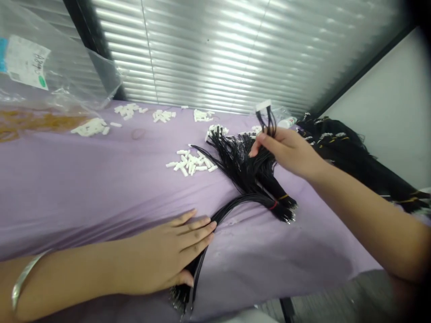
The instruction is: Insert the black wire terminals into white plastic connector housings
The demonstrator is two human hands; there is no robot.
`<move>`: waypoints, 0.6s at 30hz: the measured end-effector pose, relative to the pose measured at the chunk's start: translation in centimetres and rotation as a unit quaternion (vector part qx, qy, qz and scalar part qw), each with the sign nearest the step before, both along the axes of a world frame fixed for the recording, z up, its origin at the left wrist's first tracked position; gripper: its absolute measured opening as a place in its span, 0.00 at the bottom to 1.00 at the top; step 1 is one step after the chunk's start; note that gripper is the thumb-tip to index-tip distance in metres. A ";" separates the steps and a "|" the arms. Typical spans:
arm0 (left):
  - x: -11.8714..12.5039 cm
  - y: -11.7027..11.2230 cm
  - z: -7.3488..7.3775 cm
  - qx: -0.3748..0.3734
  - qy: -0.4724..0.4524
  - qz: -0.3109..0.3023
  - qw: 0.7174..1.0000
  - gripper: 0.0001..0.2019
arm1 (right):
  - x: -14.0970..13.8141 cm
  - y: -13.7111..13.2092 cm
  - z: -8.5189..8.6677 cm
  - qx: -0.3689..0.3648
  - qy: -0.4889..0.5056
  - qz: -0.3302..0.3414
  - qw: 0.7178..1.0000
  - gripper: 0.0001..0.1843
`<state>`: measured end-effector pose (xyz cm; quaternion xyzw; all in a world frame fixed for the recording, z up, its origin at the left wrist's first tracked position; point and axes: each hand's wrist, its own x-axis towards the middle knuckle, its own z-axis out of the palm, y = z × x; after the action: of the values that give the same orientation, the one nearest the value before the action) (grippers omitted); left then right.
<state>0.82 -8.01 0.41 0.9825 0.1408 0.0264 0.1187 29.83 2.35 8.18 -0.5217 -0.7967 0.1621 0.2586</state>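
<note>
My left hand (183, 244) lies over a bundle of black wires (232, 207) near the table's front edge, its fingers stretched out and a little spread. A red band ties this bundle at its far end, and bare metal tips show at both ends. My right hand (286, 150) is closed in a pinch on a black wire harness, whose white connector (263, 106) points up above the fingers. Below that hand, more black wires (242, 166) lie in a loose heap. Beside them is a pile of small white connectors (191, 162).
More white connector piles (163, 115) line the back of the purple-covered table (84, 188). At the left are a clear plastic bag (77, 76) and many yellow rubber bands (37, 122). Tied black wire bundles (363, 161) lie at the right. Blinds (202, 54) stand behind.
</note>
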 end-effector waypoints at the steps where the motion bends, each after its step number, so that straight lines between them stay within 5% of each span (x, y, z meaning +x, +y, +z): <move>1: -0.1 -0.1 -0.1 0.015 -0.007 -0.003 1.000 0.29 | 0.8 1.1 0.2 0.025 -0.048 -0.042 0.998 0.20; 4: -0.3 -0.1 0.0 0.032 -0.017 -0.005 0.999 0.29 | 3.2 4.2 -0.4 0.057 -0.268 -0.145 0.951 0.21; 6: -0.2 -0.1 0.4 0.029 -0.018 -0.003 0.999 0.28 | 4.5 5.7 -1.5 0.044 -0.326 -0.164 0.930 0.23; 11: 0.0 -0.1 0.7 -0.018 -0.020 0.007 1.000 0.29 | 5.3 7.7 -3.7 0.031 -0.366 -0.167 0.915 0.28; 18: -0.3 0.5 -1.0 -0.031 -0.036 0.029 0.998 0.27 | 3.9 11.0 -3.1 0.053 -0.375 -0.176 0.909 0.28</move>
<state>0.50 -7.55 -0.56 0.9723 0.1657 0.0606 0.1533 33.75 13.35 5.11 -0.6610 -0.7379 -0.1361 -0.0077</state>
